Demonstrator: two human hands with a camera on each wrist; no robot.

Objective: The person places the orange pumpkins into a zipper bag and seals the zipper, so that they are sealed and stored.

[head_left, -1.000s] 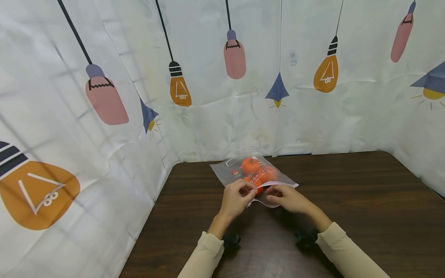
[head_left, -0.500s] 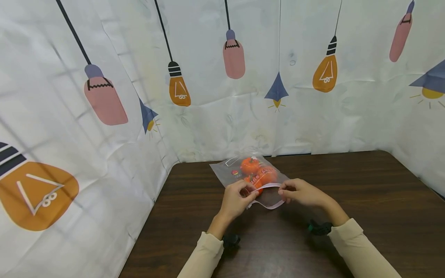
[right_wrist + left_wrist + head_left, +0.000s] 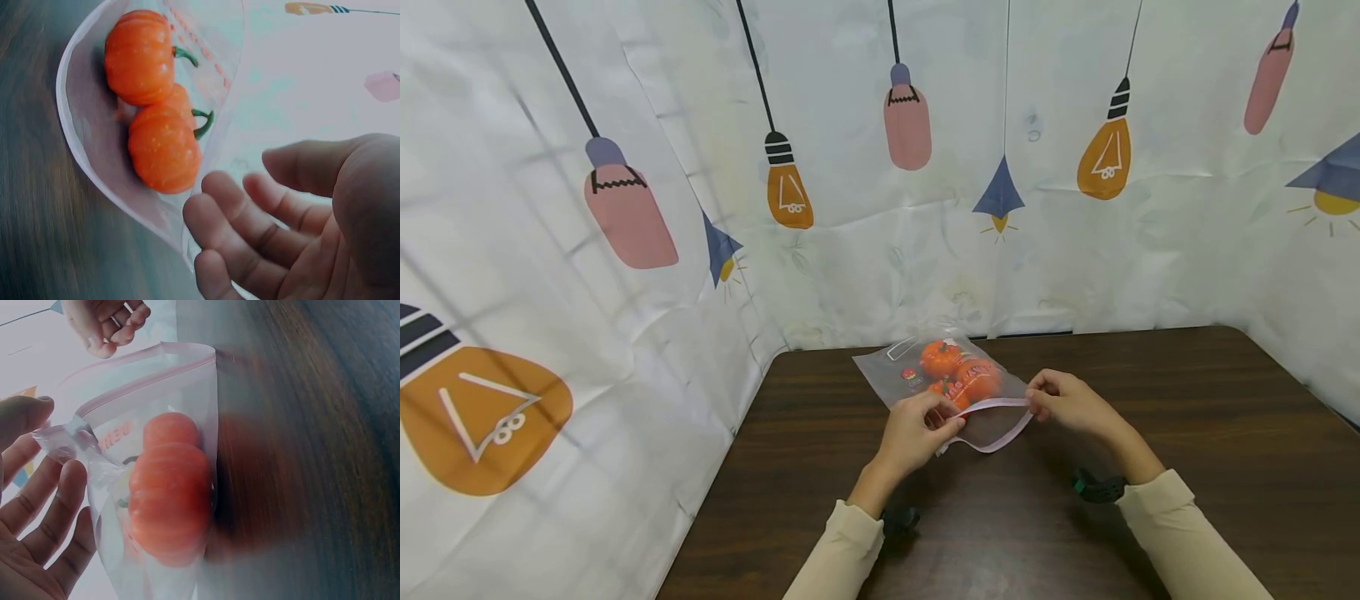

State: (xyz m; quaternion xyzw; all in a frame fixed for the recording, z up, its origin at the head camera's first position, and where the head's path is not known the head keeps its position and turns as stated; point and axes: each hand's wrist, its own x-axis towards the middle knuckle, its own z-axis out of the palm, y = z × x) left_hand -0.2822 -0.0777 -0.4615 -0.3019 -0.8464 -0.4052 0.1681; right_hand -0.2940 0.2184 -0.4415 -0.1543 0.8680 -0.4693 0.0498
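Note:
A clear zip bag (image 3: 891,371) with a pale pink rim lies at the far side of the table, its mouth spread toward me. Inside sit several small orange toy pumpkins (image 3: 942,358) with green stems; two pumpkins (image 3: 165,147) show plainly in the right wrist view. My left hand (image 3: 913,429) pinches the left end of the bag's rim between thumb and fingers, by the zip end (image 3: 56,440). At the rim's right end is my right hand (image 3: 1071,404). Its fingers (image 3: 215,222) are loosely bent beside the rim, with the thumb apart; contact there is unclear.
The dark wooden table (image 3: 1187,433) extends to both sides of the bag. Behind and left of it hangs a white sheet (image 3: 850,275) printed with lamps. Dark bands (image 3: 1097,487) sit at the wrists.
My right hand has moved right along the rim to its right end, and the bag's mouth has widened. My left hand has kept its pinch almost in place.

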